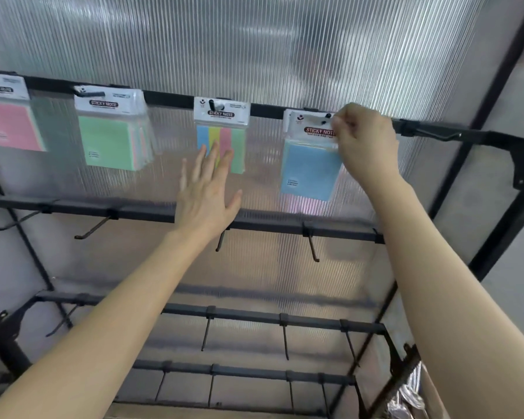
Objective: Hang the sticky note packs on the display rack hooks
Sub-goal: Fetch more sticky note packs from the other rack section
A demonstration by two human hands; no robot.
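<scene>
Blue pack [310, 170] at upper right of frame: clear sleeve, white header card, red "STICKY NOTE" label, hanging at hook on top bar [170, 98]. Right hand [366, 143] raised, fingers curled, pinching header's right edge. Left hand [208, 195] at mid-frame, fingers straight and spread, holding nothing; fingertips overlap lower part of striped pack [221, 116], contact unclear. Green pack [112, 140] and pink pack [11, 125] hang at upper left.
</scene>
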